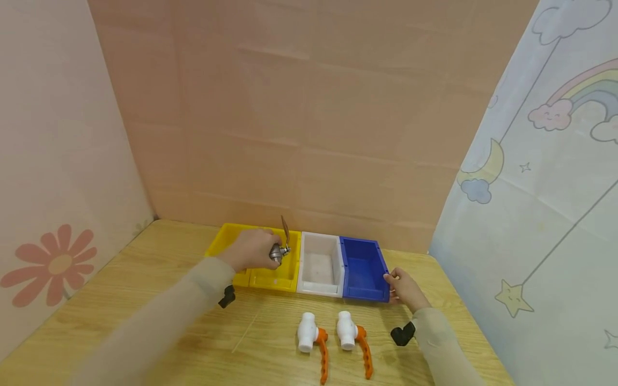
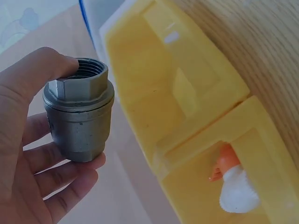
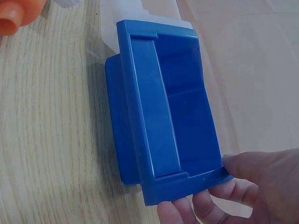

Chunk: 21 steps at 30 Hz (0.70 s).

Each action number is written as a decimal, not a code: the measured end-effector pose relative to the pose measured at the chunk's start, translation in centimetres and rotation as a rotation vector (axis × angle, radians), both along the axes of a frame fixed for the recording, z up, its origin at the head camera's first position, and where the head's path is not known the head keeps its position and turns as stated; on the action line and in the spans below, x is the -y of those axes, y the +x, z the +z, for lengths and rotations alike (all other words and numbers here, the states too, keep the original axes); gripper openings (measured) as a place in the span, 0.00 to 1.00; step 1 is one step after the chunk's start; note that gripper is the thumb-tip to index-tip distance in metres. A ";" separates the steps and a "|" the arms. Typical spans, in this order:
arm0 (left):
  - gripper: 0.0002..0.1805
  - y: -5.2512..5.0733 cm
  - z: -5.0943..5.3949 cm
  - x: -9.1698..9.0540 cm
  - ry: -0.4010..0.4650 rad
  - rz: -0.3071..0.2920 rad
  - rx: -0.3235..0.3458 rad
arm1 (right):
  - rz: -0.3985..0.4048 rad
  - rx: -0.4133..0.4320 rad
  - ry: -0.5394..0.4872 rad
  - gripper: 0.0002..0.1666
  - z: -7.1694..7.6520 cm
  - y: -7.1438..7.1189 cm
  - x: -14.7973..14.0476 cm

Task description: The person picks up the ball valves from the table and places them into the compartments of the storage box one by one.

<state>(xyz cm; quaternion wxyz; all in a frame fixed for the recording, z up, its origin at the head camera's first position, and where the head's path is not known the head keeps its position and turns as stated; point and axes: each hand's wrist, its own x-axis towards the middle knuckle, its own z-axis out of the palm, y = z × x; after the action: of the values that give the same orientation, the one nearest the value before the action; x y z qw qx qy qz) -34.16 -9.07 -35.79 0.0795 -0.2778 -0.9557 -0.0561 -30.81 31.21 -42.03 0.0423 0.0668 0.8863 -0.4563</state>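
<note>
My left hand (image 1: pixel 255 249) holds a metal ball valve (image 1: pixel 277 253) above the yellow bins, its thin lever pointing up. The left wrist view shows the valve's threaded hexagonal end (image 2: pixel 80 88), with the thumb at its rim and fingers around the body; the lever is hidden there. On the right, my right hand (image 1: pixel 405 289) grips the side rim of the blue bin (image 1: pixel 365 294), thumb on top and fingers beneath. Inside the blue bin nothing shows. One yellow bin (image 2: pixel 271 135) contains a white and orange valve (image 2: pixel 238 191).
A white bin (image 1: pixel 319 288) stands between the blue bin and the right yellow bin (image 1: pixel 273 282). Two white plastic valves with orange handles, a left one (image 1: pixel 307 333) and a right one (image 1: pixel 346 331), lie on the wooden table in front. Cloth walls surround the table.
</note>
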 end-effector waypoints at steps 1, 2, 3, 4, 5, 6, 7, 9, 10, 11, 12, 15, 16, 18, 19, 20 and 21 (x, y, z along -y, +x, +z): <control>0.23 -0.1 -0.3 -0.1 -0.011 0.003 0.000 | 0.002 0.001 0.000 0.13 0.0 0.0 0.0; 0.24 -0.3 -0.5 -0.2 -0.023 0.003 -0.002 | 0.003 0.000 -0.003 0.13 0.0 0.0 0.0; 0.24 -0.4 -0.7 -0.4 -0.032 0.005 -0.001 | 0.008 -0.002 0.000 0.13 0.0 0.0 -0.1; 0.24 -0.4 -0.8 -0.5 -0.044 0.006 -0.001 | 0.008 -0.002 0.000 0.13 0.0 0.0 -0.1; 0.23 -0.5 -0.9 -0.6 -0.051 0.006 0.000 | 0.012 -0.002 0.003 0.13 -0.1 0.0 -0.1; 0.22 -0.5 -1.0 -0.7 -0.054 0.007 0.005 | 0.011 -0.002 0.001 0.13 0.0 0.0 -0.1; 0.21 -0.5 -1.0 -0.9 -0.060 0.008 0.010 | 0.010 0.000 0.002 0.13 -0.1 0.1 -0.1; 0.18 -0.5 -1.0 -1.1 -0.075 0.009 0.020 | 0.010 0.000 0.005 0.13 0.0 0.1 0.0; 0.17 -0.5 -1.0 -1.2 -0.085 0.007 0.022 | 0.008 0.001 0.003 0.13 0.0 0.1 0.0; 0.15 -0.5 -1.1 -1.3 -0.096 0.008 0.025 | 0.010 0.001 0.004 0.13 0.0 0.2 0.0; 0.14 -0.5 -1.1 -1.4 -0.101 0.008 0.029 | 0.009 0.001 0.002 0.13 0.1 0.2 0.1; 0.12 -0.7 -1.4 -1.5 -0.114 0.008 0.032 | 0.017 -0.001 0.000 0.14 0.1 0.3 0.1; 0.11 -0.8 -1.5 -1.5 -0.117 0.008 0.034 | 0.018 -0.002 -0.004 0.14 0.2 0.4 0.2; 0.10 -1.0 -1.7 -1.5 -0.110 0.008 0.038 | 0.020 -0.005 -0.004 0.14 0.2 0.4 0.2; 0.10 -1.1 -1.8 -1.4 -0.111 0.007 0.039 | 0.022 -0.006 -0.002 0.14 0.2 0.4 0.2; 0.11 -1.2 -2.0 -1.4 -0.113 0.008 0.040 | 0.022 -0.007 0.000 0.14 0.3 0.4 0.2; 0.11 -1.3 -2.1 -1.4 -0.113 0.007 0.043 | 0.022 -0.008 0.004 0.14 0.3 0.4 0.2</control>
<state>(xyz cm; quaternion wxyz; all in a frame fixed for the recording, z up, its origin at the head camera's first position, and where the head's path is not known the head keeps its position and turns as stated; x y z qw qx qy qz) -35.50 -7.70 -37.94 0.0432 -0.2771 -0.9598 -0.0077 -30.45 31.04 -41.75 0.0436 0.0551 0.8882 -0.4541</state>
